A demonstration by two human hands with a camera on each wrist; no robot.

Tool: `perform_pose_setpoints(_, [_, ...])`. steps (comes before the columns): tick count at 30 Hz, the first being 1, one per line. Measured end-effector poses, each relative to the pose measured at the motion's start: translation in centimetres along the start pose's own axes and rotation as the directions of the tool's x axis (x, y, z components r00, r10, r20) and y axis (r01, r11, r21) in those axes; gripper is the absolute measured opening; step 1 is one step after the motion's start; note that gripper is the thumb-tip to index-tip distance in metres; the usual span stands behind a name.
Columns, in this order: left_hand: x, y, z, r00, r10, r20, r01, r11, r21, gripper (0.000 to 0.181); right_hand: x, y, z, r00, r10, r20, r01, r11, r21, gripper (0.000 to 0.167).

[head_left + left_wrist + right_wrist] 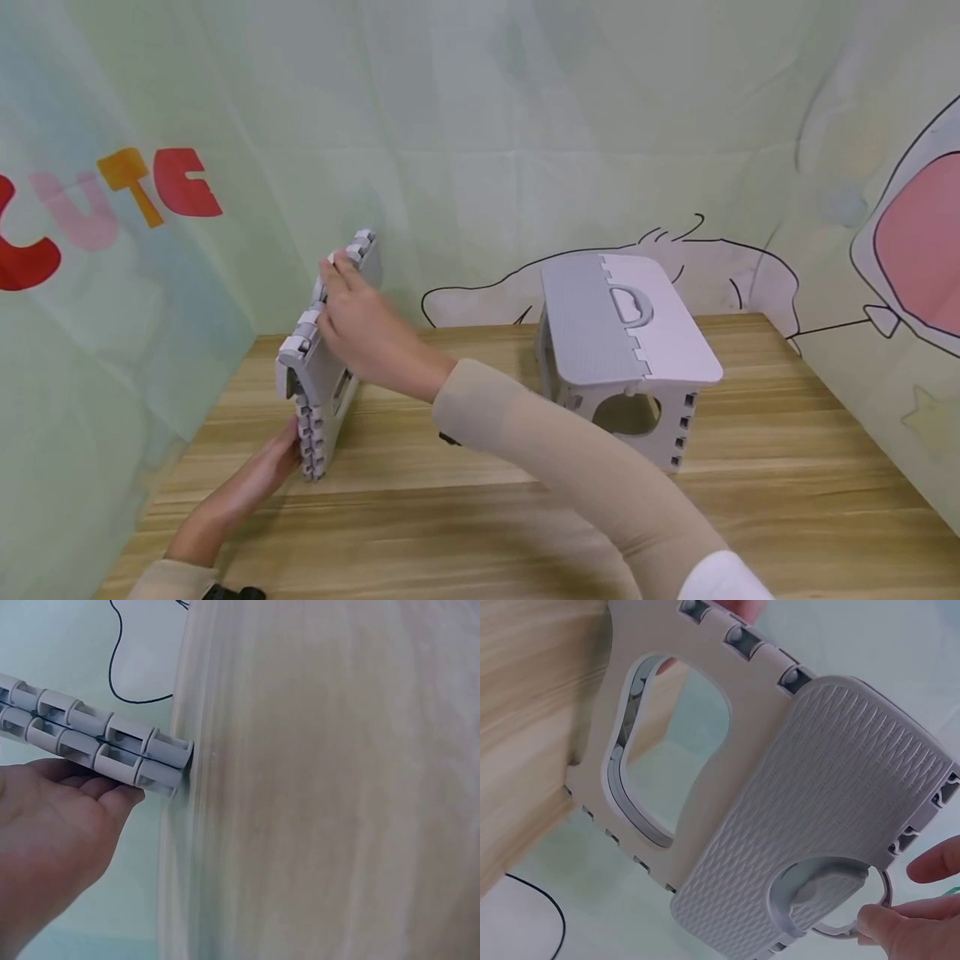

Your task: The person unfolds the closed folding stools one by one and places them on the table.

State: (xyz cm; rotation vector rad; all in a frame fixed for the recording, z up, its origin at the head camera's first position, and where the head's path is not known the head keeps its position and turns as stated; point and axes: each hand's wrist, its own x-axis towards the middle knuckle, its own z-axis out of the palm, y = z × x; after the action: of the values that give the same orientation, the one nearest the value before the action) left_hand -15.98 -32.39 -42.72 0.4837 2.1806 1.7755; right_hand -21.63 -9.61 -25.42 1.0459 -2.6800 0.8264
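Note:
A grey-and-white folding step stool, folded nearly flat, stands on edge at the table's left side. My right hand is at its upper edge; in the right wrist view the thumb and fingers pinch the loop handle at the top. Low on the stool's left side, my left hand rests against it. The left wrist view shows that palm up with fingers lying along the hinged edge; their tips are partly hidden behind it.
A second folding stool, opened out, stands upright on the wooden table to the right. A printed cloth with cartoon drawings and letters hangs behind and on both sides of the table.

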Motion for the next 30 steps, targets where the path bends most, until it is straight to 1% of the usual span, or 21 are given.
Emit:
perform_pose_setpoints(2, [0.0,-0.1,0.0,1.000,0.003,0.003,-0.003,1.000,-0.024,0.066,0.4,-0.3,0.0,1.000,-0.017,0.017,0.018,0.997,-0.076,0.055])
perform_pose_setpoints(3, [-0.1,-0.2,-0.1,1.000,0.007,0.006,-0.007,0.999,-0.035,0.065,0.6,-0.5,0.1,0.999,-0.035,0.020,0.037,0.990,-0.133,0.054])
perform_pose_setpoints(6, [-0.1,-0.5,-0.1,1.000,0.020,0.016,-0.019,0.997,-0.078,0.063,1.2,-0.9,0.3,0.997,-0.072,0.028,0.077,0.958,-0.276,0.051])
perform_pose_setpoints(8, [-0.2,-0.8,-0.1,0.999,0.036,0.024,-0.034,0.994,-0.109,0.062,1.5,-1.2,0.4,0.996,-0.081,0.030,0.087,0.942,-0.326,0.050])
perform_pose_setpoints(9, [-0.2,-0.9,-0.2,0.999,0.045,0.029,-0.042,0.991,-0.124,0.061,1.6,-1.3,0.5,0.996,-0.080,0.036,0.088,0.937,-0.338,0.050])
perform_pose_setpoints(11, [-0.3,-1.2,-0.3,0.997,0.063,0.040,-0.056,0.987,-0.153,0.060,1.8,-1.5,0.6,0.996,-0.068,0.049,0.081,0.940,-0.331,0.051])
perform_pose_setpoints(13, [-0.3,-1.5,-0.4,0.996,0.078,0.053,-0.068,0.983,-0.168,0.060,2.0,-1.7,0.7,0.997,-0.053,0.063,0.070,0.949,-0.308,0.052])
perform_pose_setpoints(14, [-0.3,-1.6,-0.4,0.995,0.083,0.059,-0.072,0.983,-0.169,0.060,2.1,-1.8,0.7,0.996,-0.053,0.070,0.072,0.949,-0.308,0.052])
perform_pose_setpoints(17, [-0.3,-1.8,-0.6,0.993,0.093,0.072,-0.080,0.983,-0.168,0.060,2.5,-2.1,0.9,0.994,-0.068,0.084,0.093,0.934,-0.344,0.054])
perform_pose_setpoints(19, [-0.4,-1.9,-0.7,0.993,0.095,0.071,-0.081,0.982,-0.171,0.061,2.6,-2.4,1.0,0.992,-0.076,0.104,0.111,0.912,-0.395,0.056])
perform_pose_setpoints(22, [-0.5,-1.9,-0.9,0.996,0.074,0.060,-0.062,0.982,-0.179,0.063,2.9,-2.7,1.1,0.988,-0.074,0.136,0.128,0.886,-0.445,0.061])
perform_pose_setpoints(24, [-0.6,-1.8,-0.9,0.997,0.057,0.049,-0.047,0.982,-0.181,0.063,3.1,-2.9,1.2,0.986,-0.075,0.148,0.136,0.875,-0.464,0.064])
perform_pose_setpoints(26, [-0.6,-1.8,-1.0,0.999,0.037,0.038,-0.030,0.984,-0.178,0.064,3.3,-3.0,1.3,0.985,-0.084,0.153,0.148,0.868,-0.475,0.064])
perform_pose_setpoints(27, [-0.6,-1.8,-1.1,0.999,0.037,0.038,-0.030,0.984,-0.177,0.063,3.4,-3.0,1.4,0.984,-0.089,0.155,0.153,0.865,-0.478,0.064])
perform_pose_setpoints(30, [-0.5,-2.0,-1.4,0.999,0.027,0.039,-0.020,0.985,-0.171,0.063,3.8,-2.9,1.5,0.983,-0.092,0.161,0.159,0.866,-0.474,0.066])
